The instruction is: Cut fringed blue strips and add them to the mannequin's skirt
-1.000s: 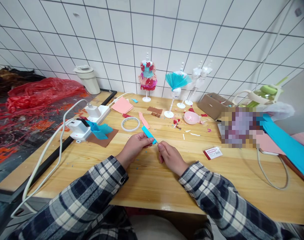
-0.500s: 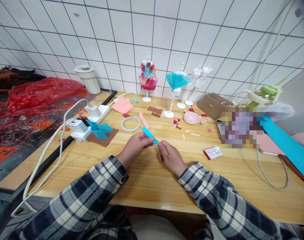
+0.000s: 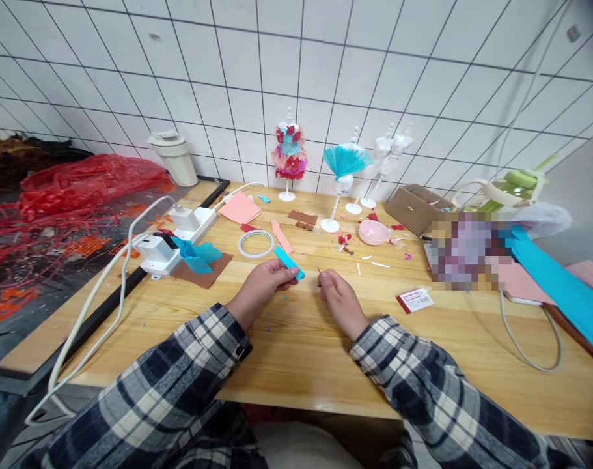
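Note:
My left hand pinches a folded strip of bright blue crepe paper between thumb and fingers. The strip slants, and its lower right end looks notched. To its right, my right hand is closed on a small thin stick-like thing; only its tip shows, so its kind is unclear. A gap separates that tip from the strip. Tiny blue scraps lie on the wooden table below my left hand. Just beyond it are a roll of double-sided tape and a pink paper strip.
Behind stand a mini mannequin in a paper dress, a blue paper fan on a stand and white mannequins. A power strip with cables sits left. To the right are a pink bowl, cardboard box and label card.
My right hand has moved away to the right from the strip's end, opening a gap. My left hand still holds the blue strip, nearly in place.

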A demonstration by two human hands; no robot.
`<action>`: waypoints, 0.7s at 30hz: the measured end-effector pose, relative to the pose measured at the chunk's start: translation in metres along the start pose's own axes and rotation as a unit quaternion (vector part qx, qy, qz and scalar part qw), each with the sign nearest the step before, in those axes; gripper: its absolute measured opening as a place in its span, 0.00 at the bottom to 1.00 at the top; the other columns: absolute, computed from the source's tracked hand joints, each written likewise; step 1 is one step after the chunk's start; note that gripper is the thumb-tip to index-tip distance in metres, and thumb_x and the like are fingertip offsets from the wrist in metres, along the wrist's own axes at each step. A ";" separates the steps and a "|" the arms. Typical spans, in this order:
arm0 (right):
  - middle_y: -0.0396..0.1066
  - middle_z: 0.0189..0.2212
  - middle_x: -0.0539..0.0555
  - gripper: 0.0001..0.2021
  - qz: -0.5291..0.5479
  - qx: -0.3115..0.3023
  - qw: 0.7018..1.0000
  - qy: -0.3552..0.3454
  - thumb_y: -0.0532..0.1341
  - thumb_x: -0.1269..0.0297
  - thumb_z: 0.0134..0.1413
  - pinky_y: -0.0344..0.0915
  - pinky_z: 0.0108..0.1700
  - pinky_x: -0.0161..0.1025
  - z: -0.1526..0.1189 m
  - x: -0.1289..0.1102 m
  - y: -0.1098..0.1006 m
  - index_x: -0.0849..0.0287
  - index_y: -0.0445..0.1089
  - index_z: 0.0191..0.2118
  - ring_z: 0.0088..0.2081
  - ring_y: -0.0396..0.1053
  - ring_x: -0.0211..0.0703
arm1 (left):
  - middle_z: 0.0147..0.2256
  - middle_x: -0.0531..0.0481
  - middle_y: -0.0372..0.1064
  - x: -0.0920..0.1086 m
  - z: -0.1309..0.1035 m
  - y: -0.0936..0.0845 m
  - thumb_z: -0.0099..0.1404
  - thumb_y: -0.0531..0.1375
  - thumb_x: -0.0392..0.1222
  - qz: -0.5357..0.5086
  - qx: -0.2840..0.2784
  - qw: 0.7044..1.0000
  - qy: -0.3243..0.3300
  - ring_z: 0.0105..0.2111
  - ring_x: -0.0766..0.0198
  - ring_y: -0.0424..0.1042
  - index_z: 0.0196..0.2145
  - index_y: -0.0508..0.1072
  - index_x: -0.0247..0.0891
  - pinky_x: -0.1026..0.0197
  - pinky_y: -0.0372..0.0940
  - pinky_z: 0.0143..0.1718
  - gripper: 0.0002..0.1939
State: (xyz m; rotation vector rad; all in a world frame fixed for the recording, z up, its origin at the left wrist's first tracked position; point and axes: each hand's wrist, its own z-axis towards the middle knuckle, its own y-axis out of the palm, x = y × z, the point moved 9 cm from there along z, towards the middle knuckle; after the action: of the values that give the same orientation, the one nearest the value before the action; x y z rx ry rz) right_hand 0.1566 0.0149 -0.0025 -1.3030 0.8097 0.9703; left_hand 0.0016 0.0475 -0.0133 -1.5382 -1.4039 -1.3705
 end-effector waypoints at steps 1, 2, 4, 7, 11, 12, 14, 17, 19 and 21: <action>0.60 0.22 0.46 0.18 0.000 -0.001 1.000 -0.004 0.50 0.47 0.63 0.54 0.29 0.35 0.000 -0.001 -0.001 0.55 0.62 0.32 0.25 0.58 0.38 | 0.31 0.50 0.75 0.000 0.000 0.000 0.49 0.70 0.49 0.005 -0.004 1.000 0.001 0.32 0.65 0.71 0.32 0.74 0.35 0.62 0.61 0.37 0.17; 0.59 0.21 0.45 0.16 -0.004 -0.003 1.000 -0.008 0.53 0.47 0.61 0.54 0.29 0.35 0.000 -0.003 -0.003 0.56 0.64 0.33 0.25 0.58 0.38 | 0.30 0.50 0.74 0.000 0.000 0.001 0.49 0.70 0.49 0.013 -0.007 1.000 0.004 0.31 0.65 0.70 0.31 0.74 0.35 0.62 0.61 0.36 0.17; 0.57 0.20 0.43 0.15 -0.019 -0.004 1.000 -0.017 0.58 0.49 0.57 0.53 0.28 0.34 0.000 -0.010 -0.005 0.56 0.66 0.36 0.23 0.56 0.37 | 0.28 0.51 0.73 -0.001 0.001 0.002 0.50 0.70 0.49 0.035 -0.017 0.999 0.013 0.30 0.65 0.69 0.31 0.74 0.35 0.62 0.60 0.35 0.17; 0.55 0.19 0.42 0.13 -0.033 -0.009 0.999 -0.040 0.61 0.53 0.54 0.54 0.28 0.34 -0.002 -0.020 -0.005 0.56 0.67 0.40 0.22 0.55 0.35 | 0.28 0.52 0.73 -0.002 0.001 0.004 0.51 0.69 0.50 0.057 -0.025 0.998 0.021 0.29 0.65 0.69 0.32 0.74 0.35 0.63 0.60 0.33 0.17; 0.61 0.22 0.45 0.12 0.000 -0.031 0.999 -0.029 0.61 0.55 0.55 0.56 0.29 0.34 -0.002 -0.020 0.000 0.57 0.68 0.38 0.24 0.58 0.35 | 0.28 0.52 0.74 -0.003 0.001 0.002 0.51 0.70 0.49 0.055 -0.021 0.998 0.023 0.29 0.65 0.70 0.32 0.75 0.35 0.62 0.61 0.34 0.17; 0.62 0.23 0.46 0.12 0.018 -0.039 0.999 -0.020 0.61 0.54 0.55 0.56 0.29 0.34 -0.001 -0.018 0.003 0.58 0.69 0.38 0.24 0.58 0.36 | 0.28 0.52 0.74 -0.003 0.001 0.004 0.50 0.70 0.49 0.053 -0.028 0.998 0.025 0.30 0.65 0.70 0.32 0.75 0.36 0.62 0.61 0.35 0.17; 0.63 0.24 0.46 0.13 0.044 -0.048 0.998 -0.008 0.61 0.54 0.54 0.57 0.28 0.34 -0.001 -0.015 0.005 0.58 0.69 0.38 0.24 0.58 0.35 | 0.30 0.51 0.76 -0.002 0.001 0.009 0.50 0.70 0.50 0.051 -0.047 0.997 0.028 0.31 0.64 0.72 0.32 0.76 0.35 0.61 0.63 0.37 0.17; 0.63 0.26 0.45 0.16 0.045 -0.028 0.999 -0.007 0.64 0.54 0.50 0.56 0.27 0.34 -0.001 -0.014 0.002 0.57 0.68 0.42 0.23 0.56 0.34 | 0.32 0.49 0.78 -0.002 -0.001 0.016 0.48 0.71 0.50 0.057 -0.068 0.996 0.024 0.33 0.60 0.74 0.32 0.76 0.35 0.58 0.65 0.40 0.19; 0.64 0.26 0.45 0.17 0.036 -0.026 0.999 -0.015 0.66 0.55 0.48 0.54 0.26 0.33 -0.002 -0.015 0.002 0.57 0.67 0.42 0.23 0.55 0.33 | 0.33 0.47 0.78 -0.001 -0.003 0.020 0.47 0.72 0.51 0.056 -0.080 0.995 0.022 0.35 0.57 0.75 0.33 0.77 0.35 0.56 0.66 0.41 0.20; 0.65 0.26 0.46 0.14 0.026 -0.040 0.999 -0.024 0.66 0.57 0.48 0.55 0.27 0.33 -0.002 -0.015 0.004 0.57 0.69 0.39 0.24 0.58 0.34 | 0.34 0.46 0.79 -0.001 -0.005 0.024 0.47 0.72 0.51 0.054 -0.094 0.994 0.020 0.37 0.55 0.76 0.34 0.77 0.35 0.54 0.67 0.43 0.21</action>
State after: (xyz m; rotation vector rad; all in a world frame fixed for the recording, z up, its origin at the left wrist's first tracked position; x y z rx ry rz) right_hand 0.1465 0.0107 0.0093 -1.3270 0.7783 1.0809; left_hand 0.0234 0.0371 -0.0085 -1.6712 -1.1785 -1.4929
